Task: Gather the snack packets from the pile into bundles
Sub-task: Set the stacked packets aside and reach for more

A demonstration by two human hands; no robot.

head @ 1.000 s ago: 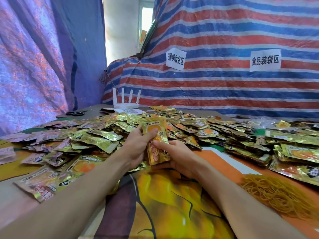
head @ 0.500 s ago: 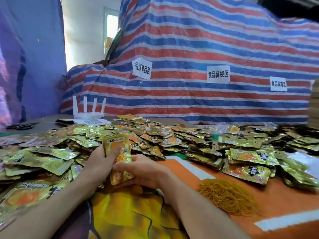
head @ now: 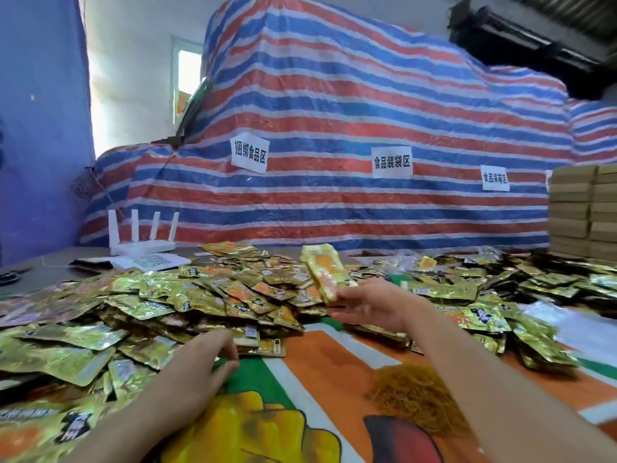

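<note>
A wide pile of gold snack packets covers the left and middle of the table. My right hand holds a stack of gold-and-orange packets by its lower end, lifted above the pile and tilted up to the left. My left hand hovers low at the pile's near edge, fingers loosely curled, holding nothing. More packets lie spread to the right of my right hand.
A heap of tan rubber bands lies on the orange printed sheet near my right forearm. A white router stands at the back left. Stacked cardboard boxes rise at the far right. A striped tarp hangs behind the table.
My left hand let go of the stack and dropped to the pile's edge. My right hand carried the stack up and to the right. The view swung right.
</note>
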